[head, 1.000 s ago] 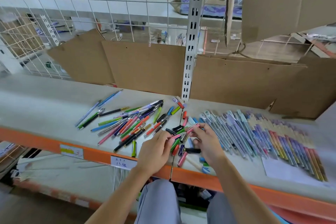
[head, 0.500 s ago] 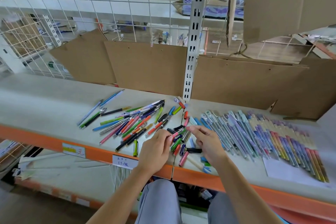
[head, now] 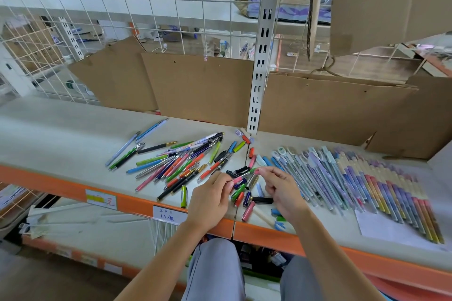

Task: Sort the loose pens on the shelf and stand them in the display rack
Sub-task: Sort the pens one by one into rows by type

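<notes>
A heap of loose pens in many colours lies on the white shelf, left of centre. To the right, a neat row of pens lies side by side. Short pens and caps are scattered between my hands. My left hand pinches a short pink pen piece at its fingertips. A small pink piece is pinched in my right hand, just above the shelf and a little apart from the left. No display rack is in view.
Brown cardboard sheets lean along the shelf's back. A slotted metal upright stands behind the pens, with wire grid to its left. A sheet of paper lies at the front right. The orange front edge carries price labels.
The pink pen that both hands held together now shows as two pieces, one in each hand. My hands have drawn slightly apart.
</notes>
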